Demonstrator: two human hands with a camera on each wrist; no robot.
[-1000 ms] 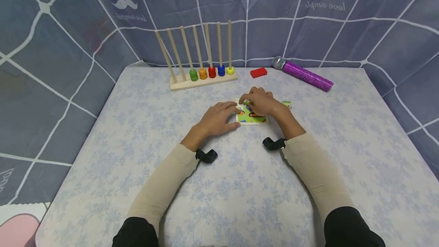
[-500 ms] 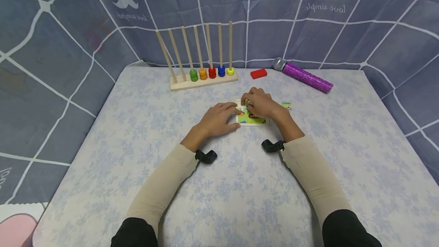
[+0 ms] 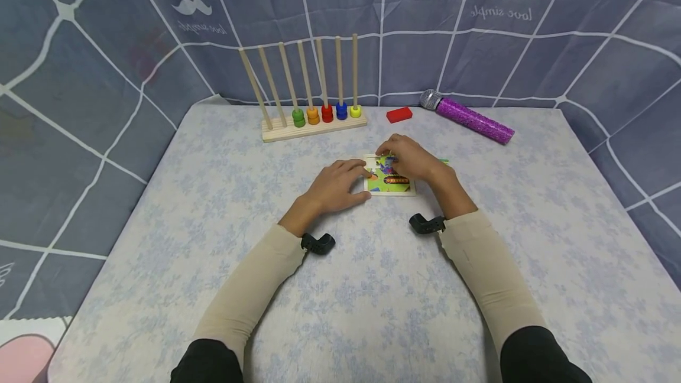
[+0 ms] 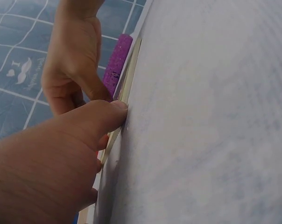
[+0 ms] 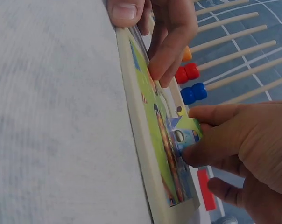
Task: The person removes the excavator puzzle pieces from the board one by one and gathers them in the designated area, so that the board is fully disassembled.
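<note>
far left on the table [image 3: 319, 312]: wooden peg abacus [image 3: 314, 129], toward the back, apart from both hands. no need to touch it.

left hand [image 3: 332, 185]: grip spread, thumb and fingers apart; thumb tip against the near left corner of the framed jigsaw puzzle [image 5: 138, 114], a fingertip on the picture. useful brace. advice: press lightly so the frame cannot skid, fingertip clear of the slot.

framed jigsaw puzzle: flat on the table, between the hands. pale patch [image 3: 370, 161] at its far left corner, probably an unfilled spot; partly behind fingers.

red block [image 3: 399, 114]: beyond the puzzle, clear of the work.

right hand [image 3: 409, 158]: thumb and forefinger clamped on a puzzle piece [image 5: 191, 127], at the far side of the picture. seated or raised: cannot tell. judged step: fitting this piece. best to match tabs and printed lines first, lower it level, then press with a flat fingertip. if it binds, lift and turn; forcing could damage the edges.

just right of the right hand: green piece [image 3: 445, 162], mostly hidden, perhaps another part of the puzzle. avoid sweeping it with the forearm.

far right: purple glitter microphone [image 3: 468, 118], lying at the back; could roll if bumped.
</note>
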